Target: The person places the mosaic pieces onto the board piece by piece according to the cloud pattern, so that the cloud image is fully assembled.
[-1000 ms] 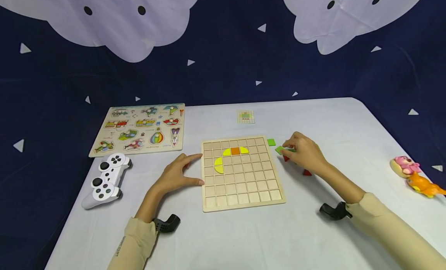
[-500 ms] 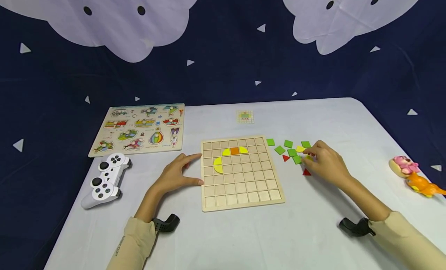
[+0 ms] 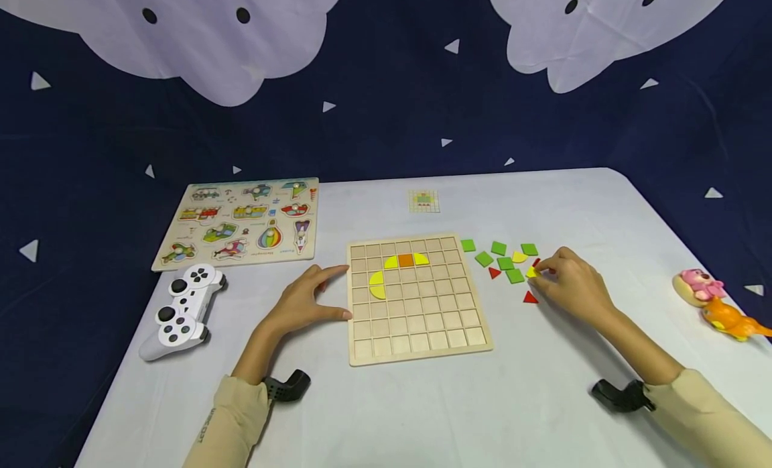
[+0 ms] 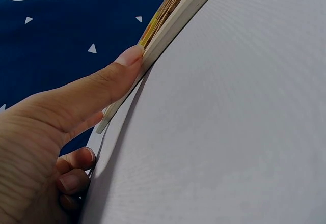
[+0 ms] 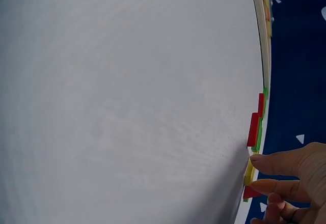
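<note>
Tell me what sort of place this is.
Probably a child's play corner or a staged play table: a white table before a dark blue backdrop with cloud shapes, holding a wooden grid board, a vehicle puzzle and a game controller.

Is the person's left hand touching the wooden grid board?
Touching. The left wrist view shows the left hand's thumb tip pressed against the wooden grid board's edge.

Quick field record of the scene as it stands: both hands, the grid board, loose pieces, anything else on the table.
left hand: thumb and fingers against the left edge of the grid board
right hand: fingertips on a yellow piece
board: two yellow quarter pieces, one orange square, one yellow half-circle
loose pieces: green squares, red triangles right of board
also: game controller, vehicle puzzle, two toys
</note>
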### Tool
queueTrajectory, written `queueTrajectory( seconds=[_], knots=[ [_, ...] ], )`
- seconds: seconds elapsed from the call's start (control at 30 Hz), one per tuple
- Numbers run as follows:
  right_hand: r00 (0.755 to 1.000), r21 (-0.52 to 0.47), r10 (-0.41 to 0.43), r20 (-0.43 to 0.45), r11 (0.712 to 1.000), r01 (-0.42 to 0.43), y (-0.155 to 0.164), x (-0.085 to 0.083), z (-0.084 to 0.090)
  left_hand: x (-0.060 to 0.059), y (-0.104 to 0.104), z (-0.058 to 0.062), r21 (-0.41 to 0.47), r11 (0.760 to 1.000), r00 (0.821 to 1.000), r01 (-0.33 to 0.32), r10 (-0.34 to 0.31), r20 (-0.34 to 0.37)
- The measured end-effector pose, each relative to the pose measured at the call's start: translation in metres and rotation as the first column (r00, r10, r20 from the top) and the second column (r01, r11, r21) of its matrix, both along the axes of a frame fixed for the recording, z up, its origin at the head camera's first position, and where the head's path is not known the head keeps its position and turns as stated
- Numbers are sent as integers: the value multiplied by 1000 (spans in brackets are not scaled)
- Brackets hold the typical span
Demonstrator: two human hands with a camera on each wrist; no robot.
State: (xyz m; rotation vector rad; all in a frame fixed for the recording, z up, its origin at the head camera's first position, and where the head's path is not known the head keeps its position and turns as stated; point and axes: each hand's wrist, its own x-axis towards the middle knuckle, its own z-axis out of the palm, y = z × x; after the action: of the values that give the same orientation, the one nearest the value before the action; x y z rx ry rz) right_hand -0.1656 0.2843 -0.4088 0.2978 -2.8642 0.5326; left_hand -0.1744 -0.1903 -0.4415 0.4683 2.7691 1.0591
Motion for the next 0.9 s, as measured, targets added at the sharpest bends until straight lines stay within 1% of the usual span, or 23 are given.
queueTrajectory(
  seconds=[0.3,0.9],
  knots=[
    [999,-3,-11,50,1000,11,-1,-5,-3,0,0,0,0,1000,1000,2,-2,-8],
    [998,-12,-16,62,1000,17,-3,-9,-4,-1,0,0,6,1000,1000,6,-6,-7]
  ],
)
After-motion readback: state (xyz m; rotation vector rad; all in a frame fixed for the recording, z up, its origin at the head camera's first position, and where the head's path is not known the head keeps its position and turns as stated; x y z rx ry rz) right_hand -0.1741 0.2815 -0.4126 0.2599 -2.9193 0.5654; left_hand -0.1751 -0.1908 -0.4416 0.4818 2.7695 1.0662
